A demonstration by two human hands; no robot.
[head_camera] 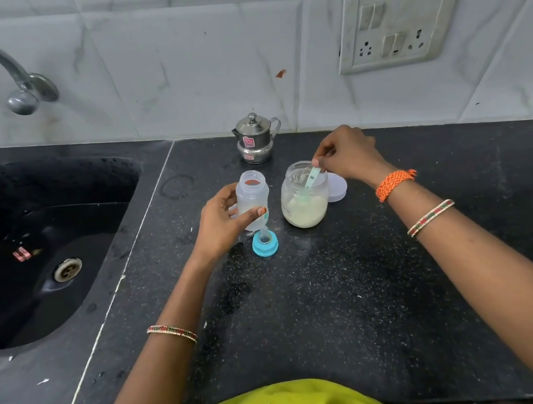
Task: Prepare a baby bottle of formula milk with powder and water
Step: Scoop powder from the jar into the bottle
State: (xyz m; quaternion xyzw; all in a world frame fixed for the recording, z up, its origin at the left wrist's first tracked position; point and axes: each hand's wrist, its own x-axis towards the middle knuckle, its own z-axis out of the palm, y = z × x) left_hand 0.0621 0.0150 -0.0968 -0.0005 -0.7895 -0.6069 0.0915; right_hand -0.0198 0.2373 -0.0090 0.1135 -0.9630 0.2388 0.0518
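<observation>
A clear baby bottle (252, 194) stands uncapped on the black counter, and my left hand (224, 222) wraps around its side. To its right stands an open glass jar (305, 203) about half full of pale formula powder. My right hand (350, 154) pinches the handle of a light green scoop (310, 179), whose bowl is down in the powder. The bottle's blue ring with its teat (265, 243) lies on the counter in front of the bottle. The jar's white lid (338, 188) lies just right of the jar, partly hidden behind it.
A small steel lidded pot (255, 139) stands against the tiled wall behind the bottle. A black sink (46, 249) with a drain lies to the left, under a metal tap (23, 94). A wall socket plate (397, 24) is at upper right.
</observation>
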